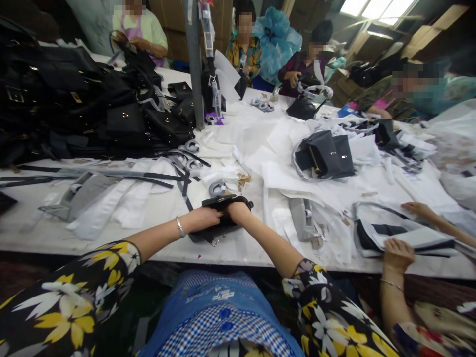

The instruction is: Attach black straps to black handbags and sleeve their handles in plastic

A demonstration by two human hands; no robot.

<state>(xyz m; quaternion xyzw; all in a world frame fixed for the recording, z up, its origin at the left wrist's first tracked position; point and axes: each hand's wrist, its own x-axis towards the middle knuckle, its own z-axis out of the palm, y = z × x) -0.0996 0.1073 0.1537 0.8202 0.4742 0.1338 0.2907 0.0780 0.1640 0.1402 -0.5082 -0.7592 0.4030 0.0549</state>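
A small black handbag (211,232) lies on the white table in front of me, its mouth towards my hands and a metal buckle at its near edge. My left hand (204,218) is closed on the bag's edge at its opening. My right hand (238,212) reaches into the bag's mouth, so its fingers are hidden. Just behind the bag lie a coiled grey strap (216,188) and some brown paper scraps (243,181).
Black bags (126,119) are heaped at the left behind a metal post (196,64). A dark handbag (329,154) stands right of centre amid white wrapping sheets. At the right, a co-worker's hands (398,254) handle another bag (372,238). Several people work across the table.
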